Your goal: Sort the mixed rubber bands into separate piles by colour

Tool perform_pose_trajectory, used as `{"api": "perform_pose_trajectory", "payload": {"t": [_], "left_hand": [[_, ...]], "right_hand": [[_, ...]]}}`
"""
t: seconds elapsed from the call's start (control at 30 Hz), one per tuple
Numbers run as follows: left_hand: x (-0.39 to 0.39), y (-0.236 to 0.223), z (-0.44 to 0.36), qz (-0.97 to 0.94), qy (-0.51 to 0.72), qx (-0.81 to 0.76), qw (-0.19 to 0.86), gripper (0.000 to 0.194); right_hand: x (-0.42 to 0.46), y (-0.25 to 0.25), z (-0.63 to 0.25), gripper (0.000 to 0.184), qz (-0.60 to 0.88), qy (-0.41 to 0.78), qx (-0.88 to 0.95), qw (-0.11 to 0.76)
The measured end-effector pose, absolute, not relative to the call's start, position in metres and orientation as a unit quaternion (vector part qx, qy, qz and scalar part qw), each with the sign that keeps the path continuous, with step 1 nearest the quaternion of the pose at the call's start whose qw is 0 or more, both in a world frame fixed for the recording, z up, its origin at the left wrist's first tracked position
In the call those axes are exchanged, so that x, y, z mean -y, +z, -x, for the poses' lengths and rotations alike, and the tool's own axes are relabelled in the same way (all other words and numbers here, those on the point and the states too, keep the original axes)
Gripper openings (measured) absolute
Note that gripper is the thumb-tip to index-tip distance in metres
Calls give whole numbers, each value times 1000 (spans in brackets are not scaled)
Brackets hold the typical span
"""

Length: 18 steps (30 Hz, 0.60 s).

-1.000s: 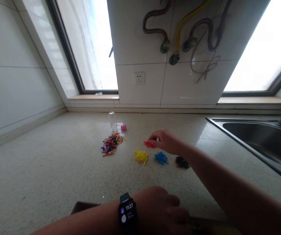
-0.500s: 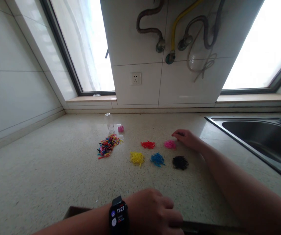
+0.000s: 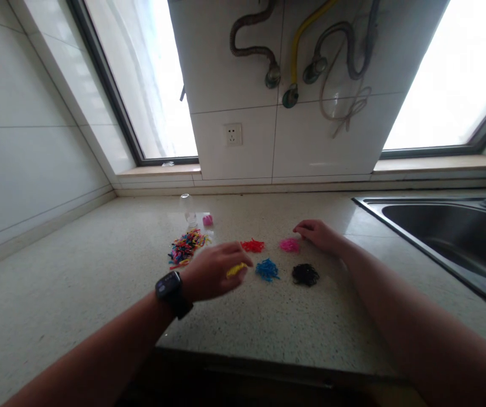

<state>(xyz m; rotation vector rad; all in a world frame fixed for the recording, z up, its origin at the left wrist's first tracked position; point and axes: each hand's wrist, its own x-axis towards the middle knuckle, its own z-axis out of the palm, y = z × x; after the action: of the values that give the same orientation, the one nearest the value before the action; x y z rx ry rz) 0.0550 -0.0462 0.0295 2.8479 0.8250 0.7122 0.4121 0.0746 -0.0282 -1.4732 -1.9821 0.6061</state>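
My left hand point(image 3: 217, 268), with a black watch point(image 3: 174, 293) on its wrist, hovers over the yellow pile of small rubber bands point(image 3: 237, 270). Its thumb and fingers are apart, with yellow showing between them; it is slightly blurred. Beside the pink pile point(image 3: 289, 245), my right hand point(image 3: 316, 233) rests with curled fingers drawn together, and whatever is in them is hidden. A red pile point(image 3: 252, 245), a blue pile point(image 3: 267, 270) and a black pile point(image 3: 306, 275) lie around these. Partly behind my left hand is a larger mixed-colour pile point(image 3: 187, 247).
A clear bottle point(image 3: 189, 210) stands upside down behind the mixed pile, near a pink cap point(image 3: 207, 220). To the right, a steel sink point(image 3: 378, 217) is set into the speckled counter point(image 3: 111, 271). The tiled wall point(image 3: 251, 164) bounds the back.
My left hand has moved from the counter's front edge up and left to the yellow pile. My right hand stays by the pink pile. The view has shifted slightly.
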Motion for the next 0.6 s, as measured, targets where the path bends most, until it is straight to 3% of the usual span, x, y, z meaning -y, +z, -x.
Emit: {"api": "perform_pose_trajectory", "payload": {"t": [0.1, 0.2, 0.33, 0.6], "left_hand": [[0, 25, -5, -843, 295, -449, 17, 19], [-36, 13, 45, -794, 317, -519, -5, 25], [-56, 0, 84, -761, 307, -571, -6, 33], [-58, -4, 88, -756, 250, -605, 1, 41]], "right_hand": [[-73, -26, -411, 35, 558, 226, 745, 289], [-72, -25, -410, 35, 560, 229, 745, 282], [-74, -27, -411, 35, 556, 226, 748, 282], [-74, -27, -412, 35, 555, 229, 749, 279]]}}
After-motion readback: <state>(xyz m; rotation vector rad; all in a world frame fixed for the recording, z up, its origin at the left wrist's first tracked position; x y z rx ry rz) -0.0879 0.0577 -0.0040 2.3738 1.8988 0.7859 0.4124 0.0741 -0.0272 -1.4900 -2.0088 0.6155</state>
